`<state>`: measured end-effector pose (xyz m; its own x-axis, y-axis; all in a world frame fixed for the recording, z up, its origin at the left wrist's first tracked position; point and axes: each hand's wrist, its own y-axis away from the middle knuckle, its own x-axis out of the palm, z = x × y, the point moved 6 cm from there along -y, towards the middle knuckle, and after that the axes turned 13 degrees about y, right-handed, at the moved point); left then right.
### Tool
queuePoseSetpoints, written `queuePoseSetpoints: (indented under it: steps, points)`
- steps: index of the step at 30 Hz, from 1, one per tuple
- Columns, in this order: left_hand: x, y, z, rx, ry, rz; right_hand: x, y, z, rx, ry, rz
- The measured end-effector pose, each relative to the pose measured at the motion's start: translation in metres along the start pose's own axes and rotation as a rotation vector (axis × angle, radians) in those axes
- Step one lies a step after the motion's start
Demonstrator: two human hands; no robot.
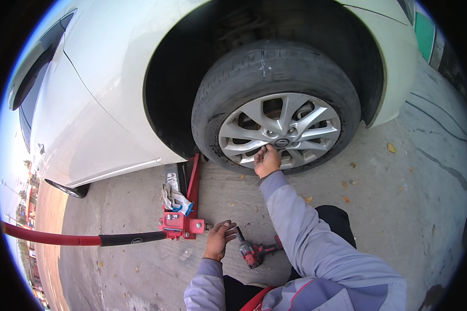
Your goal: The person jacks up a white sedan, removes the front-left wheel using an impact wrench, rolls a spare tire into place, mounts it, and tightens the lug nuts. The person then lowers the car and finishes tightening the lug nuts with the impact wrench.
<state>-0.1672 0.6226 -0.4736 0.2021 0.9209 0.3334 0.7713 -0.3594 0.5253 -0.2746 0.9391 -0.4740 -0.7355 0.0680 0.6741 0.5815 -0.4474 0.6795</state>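
Note:
My right hand (268, 161) reaches up to the silver alloy wheel (254, 111), fingertips pinched together just below and left of the centre cap (282, 142). Whatever lies between those fingertips is hidden. Two lug nuts (292, 131) show above the cap. Around the wheel is a black tire (218, 93) with white marks on its tread, sitting in the arch of a white car (109, 67). Low over the ground, my left hand (221, 240) is open, fingers stretched toward the black socket of a red and black impact wrench (252, 254) lying on the concrete.
A red floor jack (181, 223) stands under the car's side, its long red and black handle (88, 239) running left. White work gloves (176, 199) lie on the jack. Dry leaves (391, 148) dot the concrete, and dark cables (436, 119) cross it at right.

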Motion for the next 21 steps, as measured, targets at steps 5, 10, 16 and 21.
queuePoseSetpoints:
  steps: [5,10,16,21]
  points:
    - [0.0022,0.0006,-0.0004,-0.002,-0.006,0.003,-0.0012,-0.0019,-0.0007,-0.013,0.051,0.055]
    - [0.0063,-0.0031,0.0005,-0.007,-0.009,0.013,-0.005,-0.0006,0.0019,-0.029,0.19,0.041]
    - [0.008,-0.006,0.003,-0.01,-0.019,0.022,-0.0064,0.0,0.0039,0.002,0.231,0.061]
    - [0.007,-0.0063,0.0028,-0.013,-0.019,0.019,-0.0093,-0.0004,0.0043,0.035,0.227,0.067]
